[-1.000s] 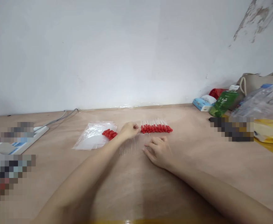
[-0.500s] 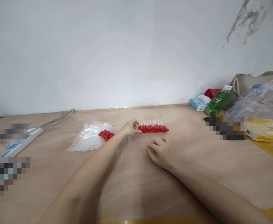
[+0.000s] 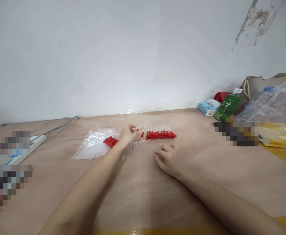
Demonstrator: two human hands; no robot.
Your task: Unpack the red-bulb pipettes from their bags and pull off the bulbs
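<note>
Over on the left, a grey cable point(image 3: 70, 120) trails down to a white power strip point(image 3: 37, 142) on the paper-covered table point(image 3: 123, 202). Next along come clear plastic bags point(image 3: 89, 143), a small heap of loose red bulbs point(image 3: 111, 142) lying at their right edge. And here's the left hand point(image 3: 128, 133), the nearer of the two to the upper row of red-bulbed droppers point(image 3: 161, 134), which lies just to its right and runs sideways — each dropper's long axis pointing towards the wall, bulb end nearest the person. The forearm reaches in from below, fingers bent, thumb and forefinger drawn close together. A bit of red shows right at the fingertips — pinched or merely touched, I can't tell. One bulb sits slightly apart at the row's left end. Below that row, thin clear tubes point(image 3: 138, 151) lie side by side, pointing away from the person. At their right end rests the right hand point(image 3: 167, 160), palm down, fingers loosely curled; whether it pinches a tube is too fine to make out. Far right, a blue tissue pack point(image 3: 205, 109) and a green bottle point(image 3: 228, 106).
</note>
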